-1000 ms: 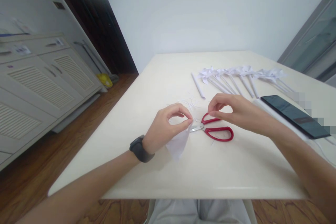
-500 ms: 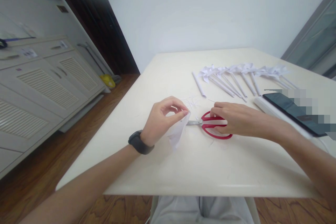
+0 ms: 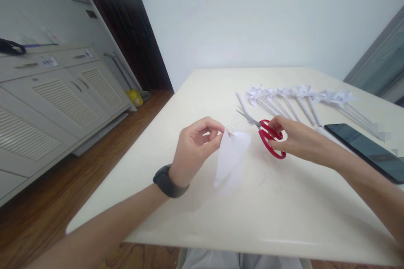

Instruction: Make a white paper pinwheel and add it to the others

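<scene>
Scissors (image 3: 259, 125) above pale table (image 3: 240, 222); wall (image 3: 252, 17) beyond.

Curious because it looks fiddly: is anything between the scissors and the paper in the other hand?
Nothing visible stands between the red-handled scissors in the right hand and the white paper pinched in the left hand. Thin scraps lie on the table just beyond the paper, apparently too flat to matter.
</scene>
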`<control>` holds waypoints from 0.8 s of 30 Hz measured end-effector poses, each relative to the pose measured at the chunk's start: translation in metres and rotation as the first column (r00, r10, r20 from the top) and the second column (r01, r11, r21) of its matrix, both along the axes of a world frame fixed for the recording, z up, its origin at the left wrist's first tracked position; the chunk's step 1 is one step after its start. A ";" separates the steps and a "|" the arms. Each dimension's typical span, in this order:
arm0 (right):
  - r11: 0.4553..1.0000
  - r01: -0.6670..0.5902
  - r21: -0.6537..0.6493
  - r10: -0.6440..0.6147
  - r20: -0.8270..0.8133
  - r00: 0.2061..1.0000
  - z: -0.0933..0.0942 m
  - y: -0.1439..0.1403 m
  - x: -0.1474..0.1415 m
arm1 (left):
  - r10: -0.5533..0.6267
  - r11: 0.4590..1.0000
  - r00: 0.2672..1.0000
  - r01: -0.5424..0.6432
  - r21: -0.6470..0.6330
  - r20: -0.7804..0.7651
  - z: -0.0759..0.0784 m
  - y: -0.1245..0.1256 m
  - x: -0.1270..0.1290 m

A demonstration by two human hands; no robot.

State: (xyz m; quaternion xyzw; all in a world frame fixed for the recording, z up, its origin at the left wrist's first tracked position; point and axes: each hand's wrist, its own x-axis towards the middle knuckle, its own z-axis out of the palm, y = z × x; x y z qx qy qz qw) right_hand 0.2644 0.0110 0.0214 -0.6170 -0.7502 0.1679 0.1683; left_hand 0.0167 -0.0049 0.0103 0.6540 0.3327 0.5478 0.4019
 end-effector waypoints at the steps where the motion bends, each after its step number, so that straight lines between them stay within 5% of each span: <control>1: 1.000 0.020 0.000 -0.020 -0.031 0.999 0.001 0.001 0.000 | 0.013 1.000 1.000 -0.012 0.018 -0.022 0.000 0.000 0.000; 6: 0.992 -0.035 0.118 0.060 -0.209 0.976 0.015 -0.002 -0.014 | 0.095 0.992 0.991 -0.087 0.088 -0.095 0.003 0.002 -0.001; 15: 0.855 -0.247 0.456 0.243 0.068 0.968 0.006 -0.021 -0.049 | 0.302 0.914 0.911 -0.193 0.357 -0.282 0.012 -0.001 -0.004; 24: 0.814 -0.339 0.472 0.264 0.220 0.939 -0.010 -0.018 -0.045 | 0.170 0.977 0.886 -0.093 0.193 -0.432 0.002 0.003 -0.001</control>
